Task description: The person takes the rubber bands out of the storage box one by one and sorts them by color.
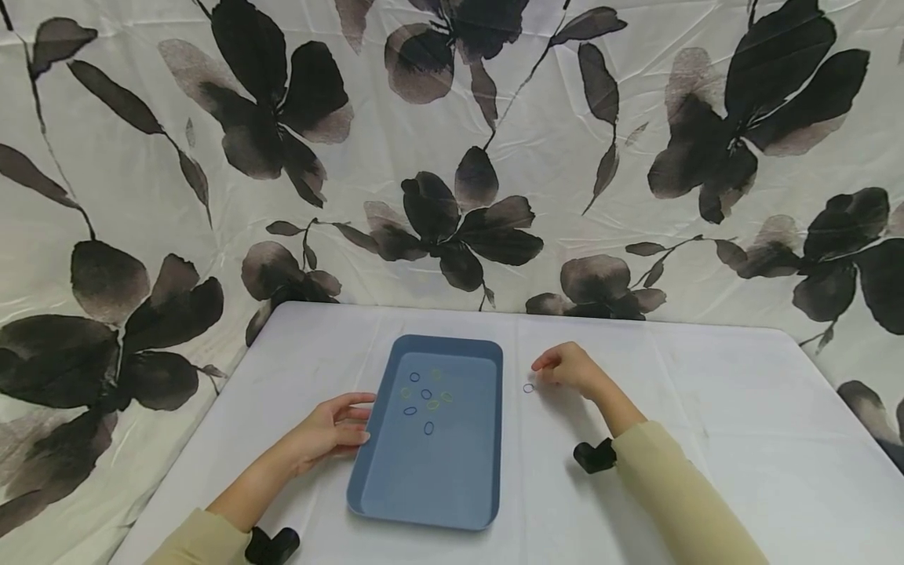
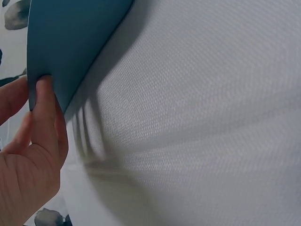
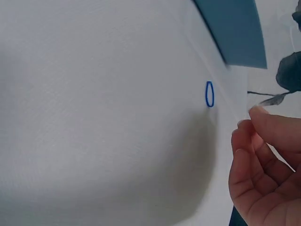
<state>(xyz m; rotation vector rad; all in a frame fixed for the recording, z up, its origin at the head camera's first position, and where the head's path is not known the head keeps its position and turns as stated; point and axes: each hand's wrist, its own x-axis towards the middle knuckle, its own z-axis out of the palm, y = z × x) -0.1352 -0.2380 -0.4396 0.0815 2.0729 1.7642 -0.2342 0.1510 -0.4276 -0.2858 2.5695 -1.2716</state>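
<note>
My left hand (image 1: 326, 435) holds the left edge of a blue tray (image 1: 459, 486). In the left wrist view its fingers (image 2: 44, 103) lie against the tray's outer wall, with the rim between digits. Several small thin loops like rubber bands lie in the upper part of the tray, among them a blue loop (image 1: 414, 372) and a yellow loop (image 1: 446, 392). Another blue loop (image 3: 207, 95) lies on the table, right of the tray. Just beside it is my right hand (image 1: 568, 369), fingers loosely bent, thumb tip close to the index fingertip, nothing visible between them.
A white cloth (image 1: 706, 455) with faint creases covers the table. Behind the table hangs a white curtain (image 1: 600, 227) with dark flower prints. A black device (image 1: 595, 456) sits at the right wrist, and a similar black device (image 1: 274, 544) at the left.
</note>
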